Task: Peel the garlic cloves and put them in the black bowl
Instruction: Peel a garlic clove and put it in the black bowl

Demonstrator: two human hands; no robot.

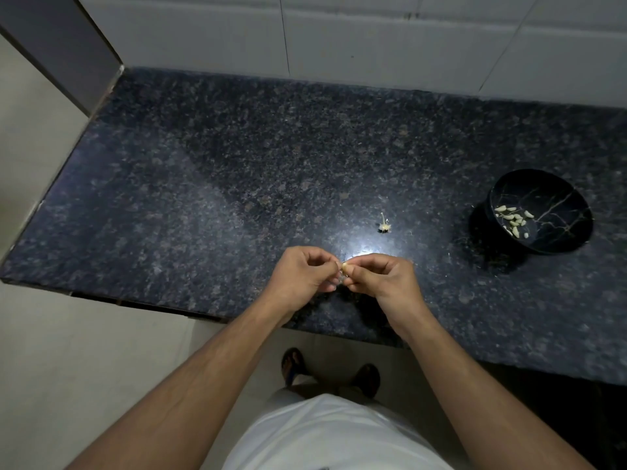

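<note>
Garlic clove (345, 266) is sitting pinched between both hands' fingertips, left hand (303, 273) and right hand (383, 277) curling onto it just over the counter (203, 184) front edge; mostly hidden, pale, peel state unclear. Wide bare granite is lying left. Garlic stem (384, 224) is lying just beyond; black bowl (543, 212) with peeled cloves (513, 220) is sitting far right.

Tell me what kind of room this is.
Probably a home kitchen: a dark speckled granite countertop against a white tiled wall, with peeled garlic cloves in a black bowl.
</note>
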